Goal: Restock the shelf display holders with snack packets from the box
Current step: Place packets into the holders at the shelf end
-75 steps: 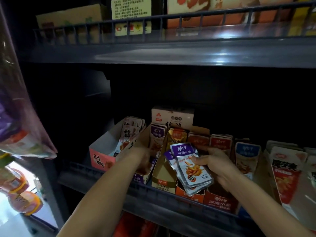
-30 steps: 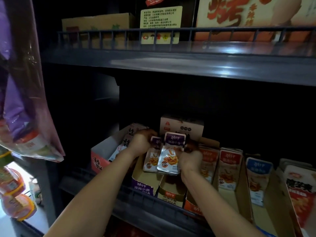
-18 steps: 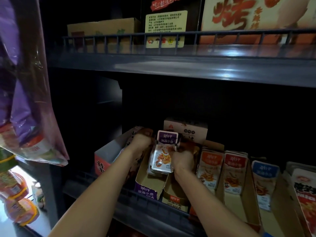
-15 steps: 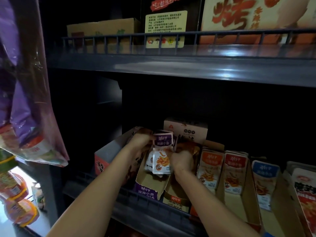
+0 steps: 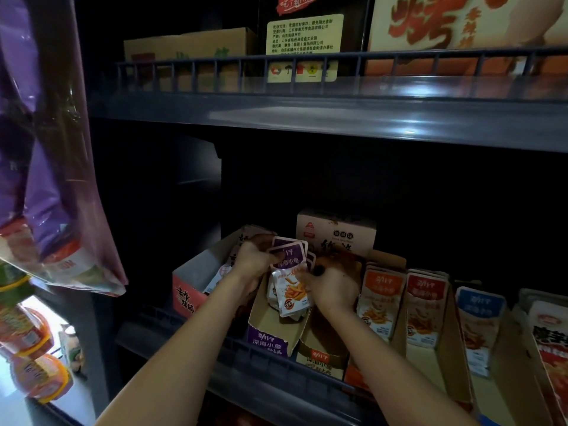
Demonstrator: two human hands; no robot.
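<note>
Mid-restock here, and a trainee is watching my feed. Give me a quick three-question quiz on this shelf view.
1. True or false: both the left hand and the right hand hold the purple-topped packets.
2. Their lower ends dip into which holder? A) purple-fronted holder B) blue-fronted C) red-fronted
3. Fill in: directly right of the orange-topped packets stand the ___-topped packets.
Key: 1 true; 2 A; 3 red, the red-topped packets.
</note>
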